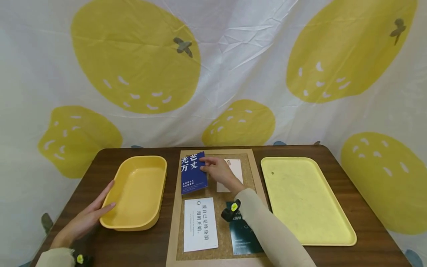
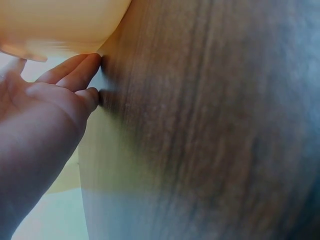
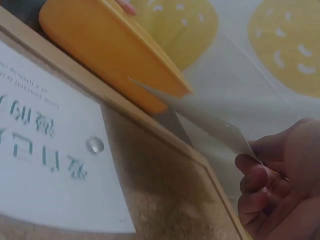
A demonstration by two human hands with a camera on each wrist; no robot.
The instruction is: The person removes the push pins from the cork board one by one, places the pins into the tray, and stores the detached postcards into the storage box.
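Observation:
A blue card [image 1: 193, 176] with white lettering is pinched at its right edge between the thumb and fingers of my right hand [image 1: 221, 171]. In the right wrist view the card [image 3: 212, 122] stands raised and tilted off the corkboard [image 1: 200, 256]. My left hand [image 1: 87, 219] holds the left side of a yellow basin [image 1: 136, 193], with the thumb over the rim and the other fingers along the outer wall. The left wrist view shows those fingertips close to the tabletop. Nothing lies inside the basin.
On the corkboard are a white card [image 1: 200, 226] fixed with a silver pushpin [image 3: 94, 145], a dark green card [image 1: 245, 241] partly under my right forearm, and a pale card [image 1: 237, 170] behind my right hand. A yellow tray [image 1: 307, 200] lies at the right. A lemon-print curtain [image 1: 233, 81] hangs behind.

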